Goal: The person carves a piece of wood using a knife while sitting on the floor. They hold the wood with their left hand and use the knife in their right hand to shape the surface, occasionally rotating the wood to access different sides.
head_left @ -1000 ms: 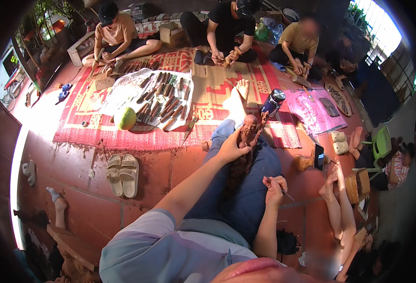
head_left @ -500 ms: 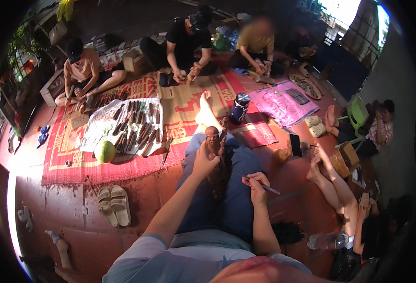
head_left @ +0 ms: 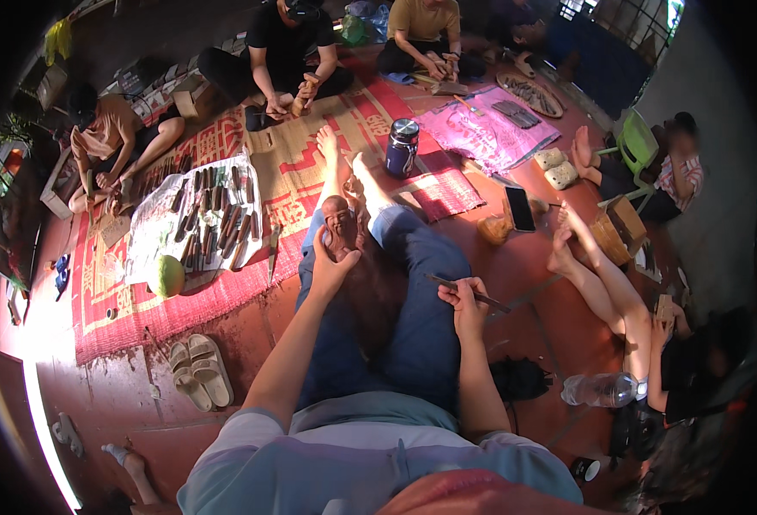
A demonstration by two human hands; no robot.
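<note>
My left hand (head_left: 334, 268) is wrapped round the upper part of a reddish-brown carved wooden figure (head_left: 338, 218), just under its bald head. The figure lies lengthwise between my blue-trousered thighs, its head pointing away from me. Over my right thigh, my right hand (head_left: 464, 302) is closed on a thin dark carving tool (head_left: 493, 303), pinched by the fingers with both ends sticking out. The tool is apart from the figure, and its tip is too small to make out.
Many wooden-handled tools lie on a white cloth (head_left: 148, 249) at left, beside a green melon (head_left: 166, 276). A dark flask (head_left: 402, 148) stands beyond my legs. Right of them are a phone (head_left: 518, 209) and a plastic bottle (head_left: 600, 390). Sandals (head_left: 201, 372) lie left. Several people sit around.
My view has turned, so the surroundings sit differently in it. My thighs are wider apart, and the figure lies lower between them. Both hands keep their holds.
</note>
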